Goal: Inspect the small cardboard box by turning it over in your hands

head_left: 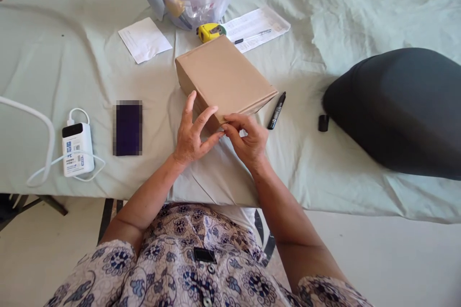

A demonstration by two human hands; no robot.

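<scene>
A box wrapped in brown paper [225, 76] lies on the pale green cloth of the table [54, 67], one corner turned toward me. My left hand [192, 134] rests against its near left side with the fingers spread and the thumb and forefinger near the corner. My right hand [247, 139] pinches the paper at that near corner, fingers curled. Both hands meet at the corner. A black marker [276, 111] without its cap lies just right of the box, and its cap [323, 123] sits farther right.
A clear plastic bowl [201, 2] of items stands at the back, with a yellow tape measure [211, 31], papers [144, 39] and a pen [252, 37] in front. A phone [127, 127] and a white power bank [76, 148] with cable lie left. A dark cushion [399, 105] fills the right.
</scene>
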